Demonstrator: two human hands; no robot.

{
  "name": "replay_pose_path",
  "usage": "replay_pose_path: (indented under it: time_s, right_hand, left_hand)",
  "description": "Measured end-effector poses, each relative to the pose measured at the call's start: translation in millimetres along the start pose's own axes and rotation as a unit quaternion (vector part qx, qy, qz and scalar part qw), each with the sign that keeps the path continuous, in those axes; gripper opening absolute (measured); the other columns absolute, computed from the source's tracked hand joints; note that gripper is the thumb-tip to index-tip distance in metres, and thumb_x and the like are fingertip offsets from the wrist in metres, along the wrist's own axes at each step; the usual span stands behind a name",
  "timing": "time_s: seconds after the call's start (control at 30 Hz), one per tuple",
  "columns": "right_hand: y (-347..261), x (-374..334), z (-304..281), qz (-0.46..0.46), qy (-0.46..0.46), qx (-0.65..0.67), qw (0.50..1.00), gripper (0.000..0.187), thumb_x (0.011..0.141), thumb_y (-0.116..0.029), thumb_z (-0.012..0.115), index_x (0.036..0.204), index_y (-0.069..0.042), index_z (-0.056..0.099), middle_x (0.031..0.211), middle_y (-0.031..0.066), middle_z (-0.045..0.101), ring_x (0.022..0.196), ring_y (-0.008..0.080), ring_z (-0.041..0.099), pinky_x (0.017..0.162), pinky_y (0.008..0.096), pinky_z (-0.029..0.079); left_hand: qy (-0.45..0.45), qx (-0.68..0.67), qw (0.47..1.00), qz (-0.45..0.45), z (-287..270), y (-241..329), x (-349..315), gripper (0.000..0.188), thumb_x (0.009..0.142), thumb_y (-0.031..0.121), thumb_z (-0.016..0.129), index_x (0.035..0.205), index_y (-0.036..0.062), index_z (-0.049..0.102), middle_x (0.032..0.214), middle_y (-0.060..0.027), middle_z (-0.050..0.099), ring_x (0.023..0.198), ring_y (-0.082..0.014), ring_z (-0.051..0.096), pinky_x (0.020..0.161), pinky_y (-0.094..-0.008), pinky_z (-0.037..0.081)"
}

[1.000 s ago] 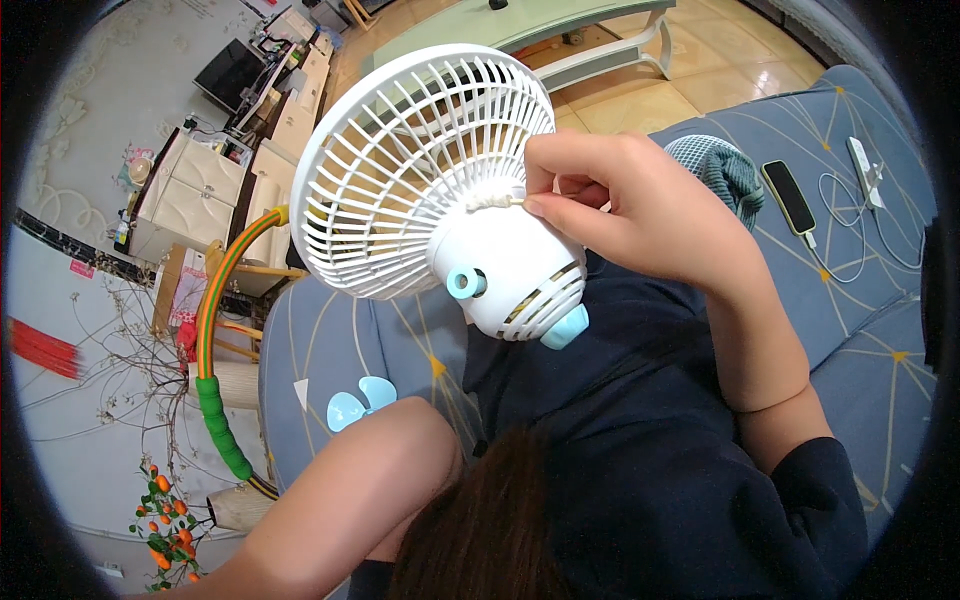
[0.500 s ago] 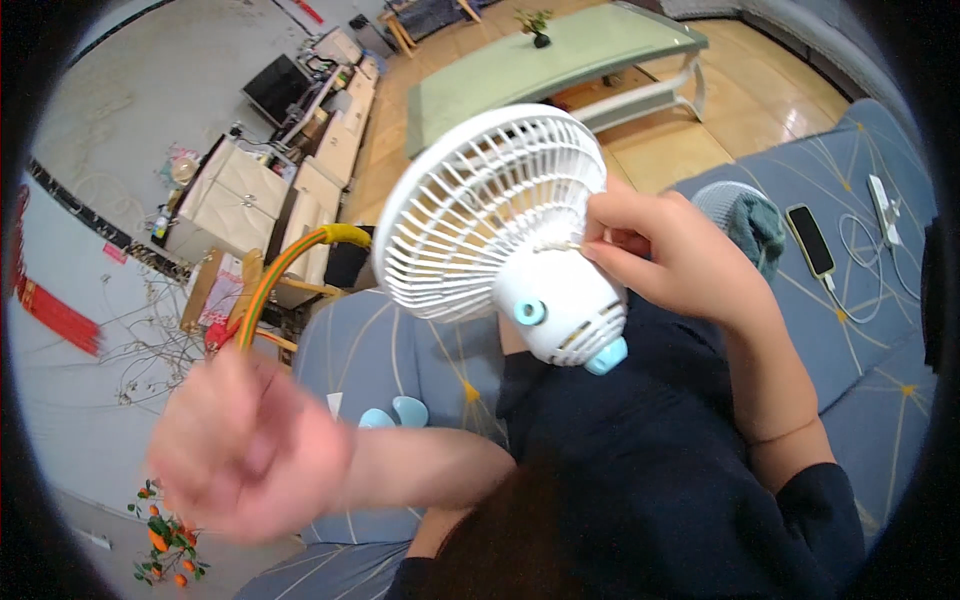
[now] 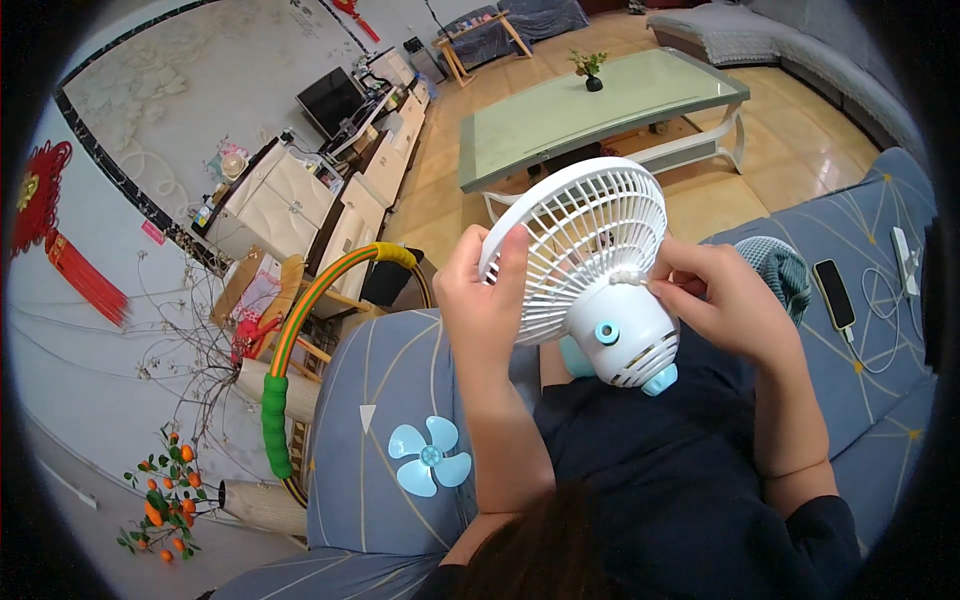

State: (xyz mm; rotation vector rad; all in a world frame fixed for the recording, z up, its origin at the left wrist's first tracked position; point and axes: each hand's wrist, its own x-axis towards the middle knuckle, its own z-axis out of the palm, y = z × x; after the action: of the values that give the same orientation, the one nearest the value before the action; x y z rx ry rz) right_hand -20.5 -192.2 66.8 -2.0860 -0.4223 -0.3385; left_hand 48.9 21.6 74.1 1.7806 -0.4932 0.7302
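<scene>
Fan (image 3: 622, 328) (white, caged); left fingers (image 3: 513, 265) around its rim (image 3: 602, 165); right fingers (image 3: 680, 300) tight on white strand (image 3: 628, 277)

Light bright, fairly even; pale sheen on tiled floor (image 3: 790, 122). White fan (image 3: 622, 325) sharp; far background softer. Fisheye curvature toward rim; corners black.

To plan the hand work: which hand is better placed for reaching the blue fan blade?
Probably the left hand: the blue fan blade lies beside its forearm. The right hand is farther away, at the back of the white fan.
</scene>
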Motion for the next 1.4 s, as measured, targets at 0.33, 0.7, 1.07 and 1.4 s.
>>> replay_pose_path:
  time_s: [0.33,0.7,1.07,1.4]
  right_hand:
    - [-20,-1,-2,-0.043,0.111,0.019,0.993,0.008,0.078,-0.005,0.059,0.078,0.002,0.054,0.062,0.0067,0.052,0.052,0.0102,0.044,0.049,0.0225,0.036]
    - [-35,17,17,-0.163,0.233,-0.048,0.958,0.007,0.075,-0.006,0.061,0.074,-0.002,0.055,0.06,0.0078,0.05,0.054,0.0207,0.048,0.051,0.0314,0.038]
    - [-37,17,21,-0.206,0.265,-0.096,0.937,0.01,0.074,-0.005,0.062,0.073,-0.004,0.052,0.059,0.0073,0.049,0.057,0.0238,0.049,0.055,0.0342,0.038]
    - [-38,17,23,-0.233,0.277,-0.121,0.924,0.01,0.073,-0.004,0.062,0.074,-0.003,0.051,0.062,0.0091,0.051,0.06,0.0264,0.05,0.057,0.0357,0.04]
  left_hand:
    - [0.032,-0.044,0.998,-0.016,1,-7,-3,0.041,0.084,0.024,0.061,0.063,0.0003,0.036,0.054,-0.0029,0.034,0.056,-0.0074,0.03,0.046,-0.0261,0.03]
    - [0.009,-0.045,0.999,-0.024,13,14,-16,0.039,0.085,0.02,0.06,0.061,-0.0002,0.037,0.053,-0.0034,0.036,0.054,-0.0073,0.031,0.045,-0.026,0.029]
    - [-0.005,-0.064,0.998,-0.023,16,19,-19,0.039,0.085,0.019,0.06,0.06,0.0003,0.036,0.052,-0.0041,0.039,0.052,-0.0073,0.032,0.044,-0.026,0.029]
    - [-0.005,-0.053,0.998,-0.016,15,18,-20,0.039,0.085,0.019,0.06,0.06,0.0003,0.036,0.051,-0.0047,0.038,0.052,-0.0077,0.031,0.044,-0.0267,0.029]
